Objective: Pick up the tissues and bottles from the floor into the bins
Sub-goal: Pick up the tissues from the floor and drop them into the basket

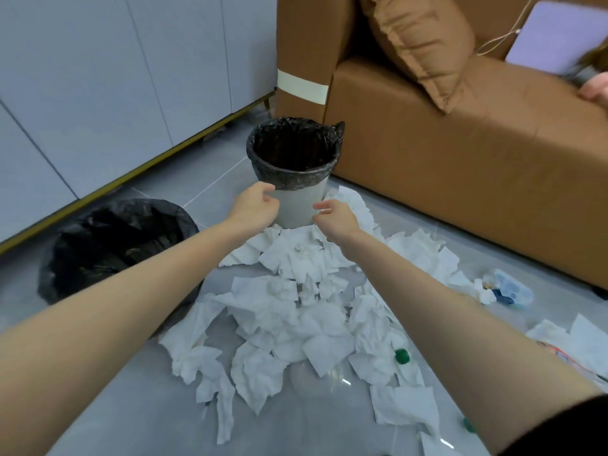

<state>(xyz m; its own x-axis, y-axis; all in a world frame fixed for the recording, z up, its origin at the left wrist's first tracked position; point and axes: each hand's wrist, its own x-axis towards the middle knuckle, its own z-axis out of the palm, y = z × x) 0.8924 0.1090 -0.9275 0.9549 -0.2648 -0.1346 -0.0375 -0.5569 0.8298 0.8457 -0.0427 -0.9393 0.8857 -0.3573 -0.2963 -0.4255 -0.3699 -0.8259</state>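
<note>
A heap of white tissues point(296, 311) covers the grey floor in front of me. A white bin point(296, 205) lined with a black bag stands upright behind the heap. A second bin point(115, 245) with a black bag sits at the left. My left hand point(253, 209) and my right hand point(334, 222) reach out on either side of the white bin's wall, fingers loosely curled, holding nothing. A crushed clear bottle point(508, 287) with a blue cap lies at the right. A green bottle cap point(402, 356) pokes out among the tissues.
A brown sofa point(460, 166) with a cushion stands behind and to the right; another person's hand rests on it at the far right. Grey cabinets point(98, 93) run along the left. More tissues and a wrapper point(575, 343) lie at the right edge.
</note>
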